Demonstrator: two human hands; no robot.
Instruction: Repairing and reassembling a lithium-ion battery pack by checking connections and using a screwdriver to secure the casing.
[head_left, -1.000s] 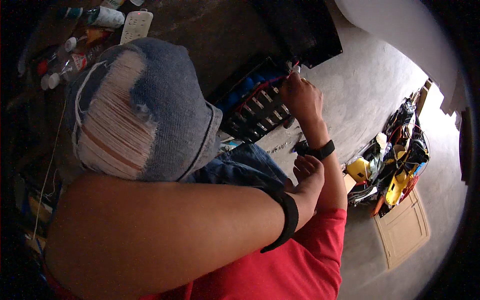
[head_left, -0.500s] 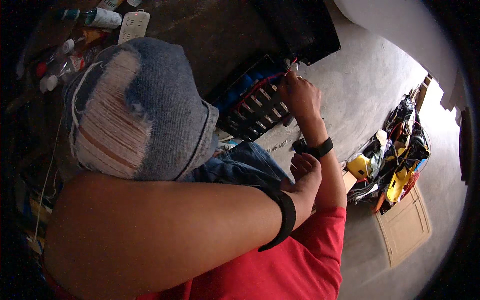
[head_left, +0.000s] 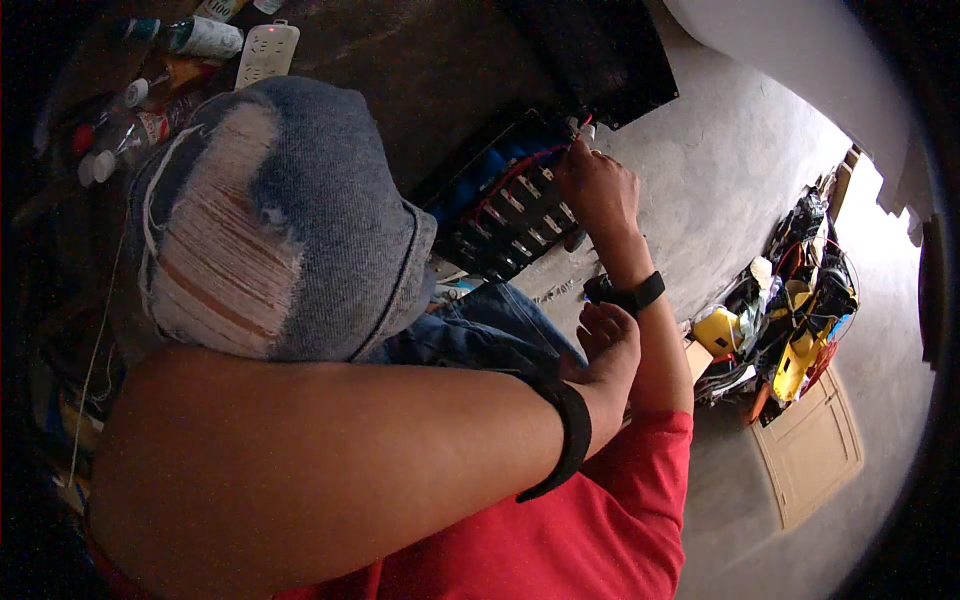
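My right hand [head_left: 600,195], with a watch on its wrist, reaches up at the upper middle. Its fingers pinch a small white connector [head_left: 588,132], from which a red wire runs. Just left of it lies a black pack with blue blocks and rows of silver metal strips [head_left: 515,205]; red wires [head_left: 520,170] cross its top. My left arm, with a black wristband, crosses in front of my body. The left hand [head_left: 608,345] rests beside the right forearm, fingers loosely bent and apart, with nothing visible in it.
My raised knee in ripped jeans [head_left: 330,200] fills the left. Behind it are a white power strip [head_left: 267,55] and several bottles [head_left: 205,38]. A black panel [head_left: 620,70] stands beyond the pack. At right lie a heap of cables and yellow parts [head_left: 795,310] and a cardboard sheet [head_left: 812,455].
My right hand has shifted very slightly left and up, still pinching at the connector. The left hand has barely moved.
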